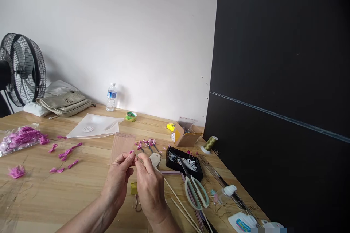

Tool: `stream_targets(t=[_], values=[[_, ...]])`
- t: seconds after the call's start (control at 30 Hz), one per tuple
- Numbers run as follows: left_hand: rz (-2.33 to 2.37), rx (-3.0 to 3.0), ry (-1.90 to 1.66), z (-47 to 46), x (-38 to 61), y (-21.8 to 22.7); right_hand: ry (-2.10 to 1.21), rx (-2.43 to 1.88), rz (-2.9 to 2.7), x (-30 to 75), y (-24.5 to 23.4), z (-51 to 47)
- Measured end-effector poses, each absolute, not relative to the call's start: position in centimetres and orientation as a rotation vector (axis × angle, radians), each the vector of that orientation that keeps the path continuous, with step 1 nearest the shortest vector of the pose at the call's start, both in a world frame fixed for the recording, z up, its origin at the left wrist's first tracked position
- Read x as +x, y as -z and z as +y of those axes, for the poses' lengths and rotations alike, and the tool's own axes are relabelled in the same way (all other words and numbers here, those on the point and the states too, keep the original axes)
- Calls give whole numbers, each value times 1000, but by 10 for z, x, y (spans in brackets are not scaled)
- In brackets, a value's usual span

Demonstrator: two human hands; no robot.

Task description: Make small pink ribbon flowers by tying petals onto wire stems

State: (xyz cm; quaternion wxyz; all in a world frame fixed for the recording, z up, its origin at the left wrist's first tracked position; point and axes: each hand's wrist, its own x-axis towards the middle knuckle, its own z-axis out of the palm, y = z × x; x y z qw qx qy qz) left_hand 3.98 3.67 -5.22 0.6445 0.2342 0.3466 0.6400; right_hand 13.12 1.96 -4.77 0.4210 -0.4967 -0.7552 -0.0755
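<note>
Above the front middle of the table, my left hand (119,178) and my right hand (150,184) meet at the fingertips. A tiny magenta piece (131,151) shows at the tip of my left thumb, pinched there; its exact kind is too small to tell. Thumb and fingers of my right hand are also pressed together, right beside it, and whatever they grip is hidden. Just beyond the hands lie pink-and-white flowers on dark stems (149,145) and a pale tag-shaped piece (155,160). A yellow binder clip (133,188) lies between my wrists.
Scissors (195,191) rest against a black tray (201,173) of small parts. Magenta thread bundles (65,153) lie left. Farther back are a water bottle (111,98), a cardboard box (184,138) and a green thread spool (210,143). Glue bottles (242,222) lie front right, by the black panel (279,80).
</note>
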Motion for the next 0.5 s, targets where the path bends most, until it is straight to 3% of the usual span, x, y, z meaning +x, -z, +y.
stream_targets(t=[0.33, 0.5], values=[[833, 563, -1466, 33, 42, 50, 181, -1125, -1867, 133, 59, 23], [818, 631, -1496, 29, 44, 46, -235, -1226, -1593, 129, 55, 21]])
